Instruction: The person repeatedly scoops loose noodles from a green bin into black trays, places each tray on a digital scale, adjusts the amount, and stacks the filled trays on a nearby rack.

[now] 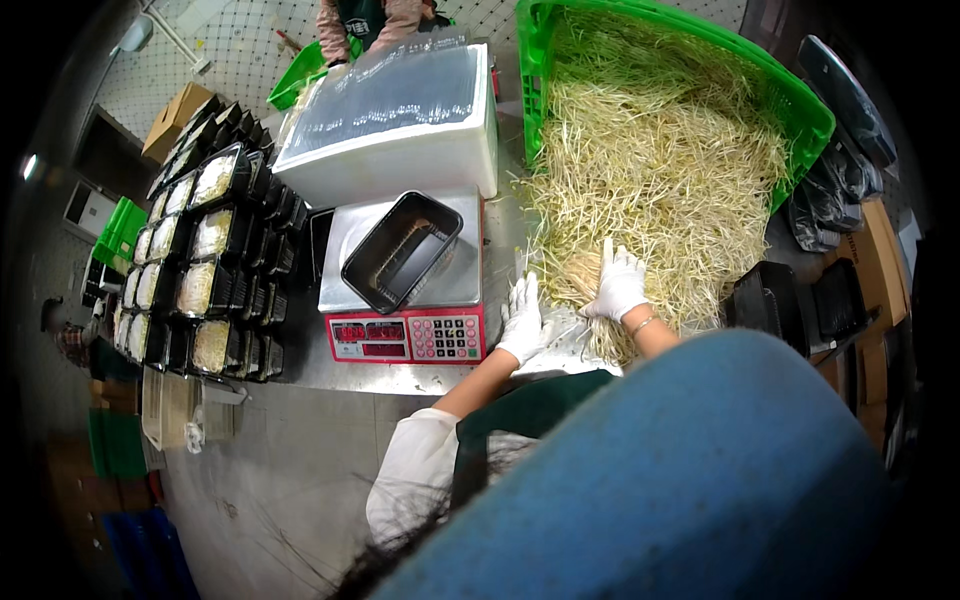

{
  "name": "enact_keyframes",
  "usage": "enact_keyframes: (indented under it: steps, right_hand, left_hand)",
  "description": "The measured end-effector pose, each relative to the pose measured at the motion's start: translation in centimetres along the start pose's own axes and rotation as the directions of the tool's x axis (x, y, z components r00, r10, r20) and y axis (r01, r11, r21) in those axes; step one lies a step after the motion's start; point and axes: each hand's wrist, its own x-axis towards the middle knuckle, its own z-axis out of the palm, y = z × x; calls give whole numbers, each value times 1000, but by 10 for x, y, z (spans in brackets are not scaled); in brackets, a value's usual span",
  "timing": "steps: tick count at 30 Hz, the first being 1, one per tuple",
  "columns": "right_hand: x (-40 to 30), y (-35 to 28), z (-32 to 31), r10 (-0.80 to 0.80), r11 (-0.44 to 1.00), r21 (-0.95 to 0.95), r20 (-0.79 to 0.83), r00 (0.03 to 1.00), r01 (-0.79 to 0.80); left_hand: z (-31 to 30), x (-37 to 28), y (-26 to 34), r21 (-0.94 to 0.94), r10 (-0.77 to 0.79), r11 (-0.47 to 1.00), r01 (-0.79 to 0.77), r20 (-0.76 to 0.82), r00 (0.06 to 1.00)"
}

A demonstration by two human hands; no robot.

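Note:
My left hand (525,321), in a white glove, is spread over the metal table between the scale and the sprouts, with nothing in it. My right hand (619,283), also gloved, lies with its fingers extended on the near edge of a large heap of bean sprouts (660,172). Beside its thumb is a gathered bundle of sprouts (581,276), whose root ends trail towards me. The heap spills from a tipped green plastic crate (806,124). Left of my hands, a black plastic tray (401,251) sits slantwise on the steel pan of a red digital scale (405,337).
Stacked black trays packed with sprouts (214,232) stand on the left. Behind the scale, a white foam box (390,165) bears clear plastic film (397,86). A co-worker's arms (334,34) reach in behind it. More black trays (765,300) stand at right.

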Motion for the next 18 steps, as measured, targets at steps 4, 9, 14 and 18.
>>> enact_keyframes:
  steps: [4,9,14,18]
  right_hand:
    - [5,-10,-12,27,995,85,324,946,-57]
    - [3,13,-11,55,973,193,324,945,-123]
    - [12,-17,-19,112,992,12,398,911,-127]
    - [13,-6,-18,86,970,167,443,892,-177]
  left_hand:
    - [-47,-2,45,141,229,967,-213,-110,967]
    - [-160,5,51,-88,489,802,-591,-473,733]
    - [-223,-24,4,-5,56,995,-96,-781,623]
    - [-226,-39,-5,-204,-115,977,-59,-742,660]
